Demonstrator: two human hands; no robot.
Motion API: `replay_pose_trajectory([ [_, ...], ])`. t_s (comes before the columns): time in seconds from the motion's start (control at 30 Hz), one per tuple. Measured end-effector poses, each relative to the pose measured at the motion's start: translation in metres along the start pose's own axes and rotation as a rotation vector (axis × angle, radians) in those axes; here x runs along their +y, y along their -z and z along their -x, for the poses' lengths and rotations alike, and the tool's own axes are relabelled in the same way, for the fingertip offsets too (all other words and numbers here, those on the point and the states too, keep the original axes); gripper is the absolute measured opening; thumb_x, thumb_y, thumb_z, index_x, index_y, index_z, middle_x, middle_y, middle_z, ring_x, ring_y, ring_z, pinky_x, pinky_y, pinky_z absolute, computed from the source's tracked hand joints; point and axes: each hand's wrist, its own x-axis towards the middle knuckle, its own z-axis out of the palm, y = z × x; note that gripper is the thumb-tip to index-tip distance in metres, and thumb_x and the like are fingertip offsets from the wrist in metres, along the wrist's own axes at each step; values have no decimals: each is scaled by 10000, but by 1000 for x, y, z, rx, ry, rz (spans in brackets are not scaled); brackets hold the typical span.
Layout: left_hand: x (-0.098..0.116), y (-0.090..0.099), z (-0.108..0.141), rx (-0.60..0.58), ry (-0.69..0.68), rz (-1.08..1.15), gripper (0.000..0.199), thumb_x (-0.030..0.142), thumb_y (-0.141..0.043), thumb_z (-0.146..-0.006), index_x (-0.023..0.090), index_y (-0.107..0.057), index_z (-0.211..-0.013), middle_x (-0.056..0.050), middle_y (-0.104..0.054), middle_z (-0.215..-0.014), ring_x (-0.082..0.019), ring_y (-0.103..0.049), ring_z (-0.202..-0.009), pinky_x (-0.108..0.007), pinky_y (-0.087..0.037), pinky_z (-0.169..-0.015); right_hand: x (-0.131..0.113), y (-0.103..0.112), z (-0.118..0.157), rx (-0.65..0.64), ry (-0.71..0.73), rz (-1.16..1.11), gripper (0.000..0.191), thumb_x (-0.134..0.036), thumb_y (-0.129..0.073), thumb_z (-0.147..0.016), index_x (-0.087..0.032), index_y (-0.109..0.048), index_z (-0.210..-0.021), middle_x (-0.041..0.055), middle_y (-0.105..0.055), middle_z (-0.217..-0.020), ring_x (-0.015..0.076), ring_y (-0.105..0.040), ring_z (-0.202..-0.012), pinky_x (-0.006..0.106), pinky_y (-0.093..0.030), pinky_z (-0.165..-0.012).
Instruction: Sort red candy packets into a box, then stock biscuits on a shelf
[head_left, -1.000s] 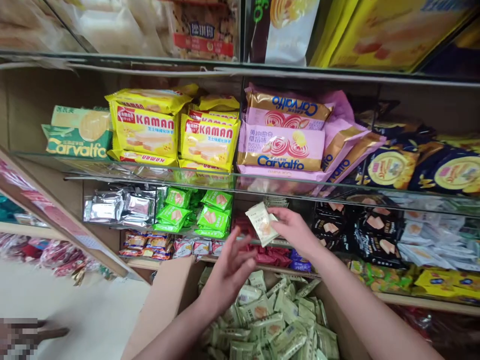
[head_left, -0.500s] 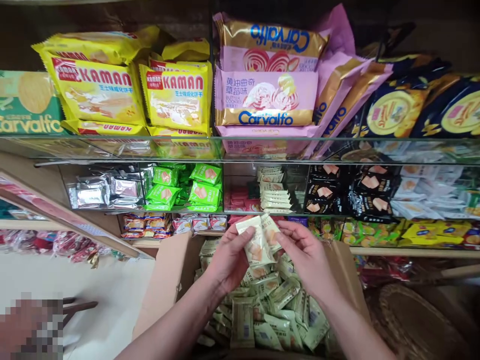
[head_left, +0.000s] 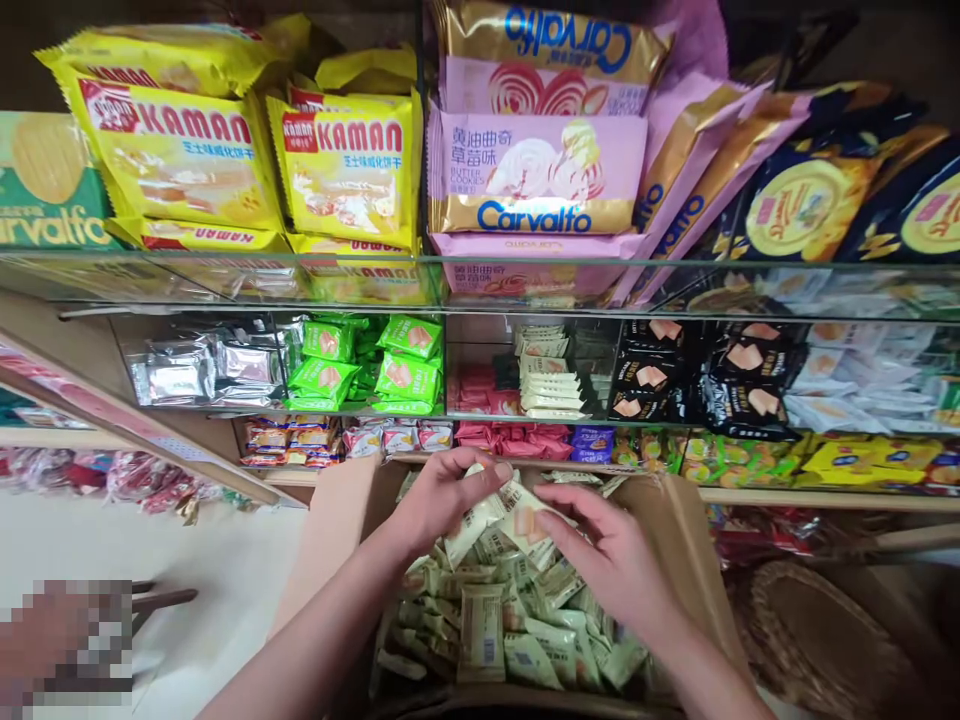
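Observation:
Above an open cardboard box (head_left: 694, 540), my left hand (head_left: 442, 500) pinches a small cream-coloured packet (head_left: 474, 522). My right hand (head_left: 592, 530) grips another cream packet (head_left: 531, 520) beside it, and the two packets touch or overlap. Many similar packets (head_left: 481, 625) lie loosely heaped inside the box below both hands. On the glass shelf ahead, a stack of matching cream packets (head_left: 551, 385) stands between pink packets (head_left: 484, 390) and black packets (head_left: 649, 375).
A glass shelf edge (head_left: 525, 280) runs across above my hands, bearing yellow KAMAN bags (head_left: 176, 150) and pink Carvalfo bags (head_left: 540, 170). Silver and green packets (head_left: 322, 385) sit at the left. A woven basket (head_left: 817, 630) stands at the lower right.
Both hands have moved slightly lower with their packets, which are now tilted differently, the right one lying more across. The view has shifted a little closer to the shelves.

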Motion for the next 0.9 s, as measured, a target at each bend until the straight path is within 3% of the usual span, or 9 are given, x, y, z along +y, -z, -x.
replay_pose_trajectory([
  [0.3, -9, -14, -7, 145, -121, 131, 243, 375, -625, -652, 144, -549, -646, 44, -529, -534, -54, -423, -461, -175, -353, -465, 0, -3, -7, 178, -189, -293, 227, -355, -597, -704, -184, -582, -853, 25, -625, -775, 135, -550, -645, 235, -462, -580],
  [0.4, -11, -18, -9, 190, -69, 229, 252, 375, -640, -638, 146, -539, -666, 44, -534, -519, -63, -445, -454, -185, -368, -468, 2, -4, -10, 218, -198, -362, 212, -358, -616, -688, -194, -583, -819, 9, -610, -753, 121, -519, -624, 222, -438, -560],
  [0.47, -11, -17, -8, 156, -26, 259, 256, 382, -629, -651, 146, -536, -679, 45, -530, -510, -64, -443, -441, -188, -368, -458, 3, -3, -13, 238, -212, -403, 213, -362, -628, -676, -199, -585, -806, 4, -602, -747, 122, -513, -634, 224, -429, -571],
  [0.63, -8, -9, -5, 9, -46, 116, 208, 326, -647, -652, 133, -578, -682, 33, -550, -590, -53, -449, -510, -167, -365, -504, 5, 4, -17, 239, -263, -434, 211, -352, -642, -667, -194, -588, -797, 3, -589, -720, 121, -509, -633, 236, -431, -593],
  [0.77, -9, -10, -7, 32, -19, 127, 211, 330, -652, -642, 136, -573, -662, 25, -562, -595, -74, -468, -526, -192, -384, -531, 6, 4, -14, 192, -240, -592, 320, -309, -664, -658, -229, -547, -945, 16, -600, -888, 146, -540, -802, 267, -459, -703],
  [0.83, -12, -10, -9, 57, -60, 107, 204, 339, -633, -662, 148, -562, -677, 25, -568, -618, -81, -474, -547, -198, -389, -550, 6, 3, -11, 126, -282, -639, 363, -301, -671, -651, -236, -530, -979, 20, -596, -920, 148, -539, -802, 266, -479, -667],
  [0.9, -15, -10, -11, 85, -129, 46, 192, 339, -613, -682, 158, -550, -695, 28, -559, -639, -82, -467, -576, -194, -384, -568, 7, 2, -10, 92, -332, -624, 293, -305, -676, -644, -213, -558, -896, 12, -593, -836, 131, -526, -707, 245, -488, -583],
])
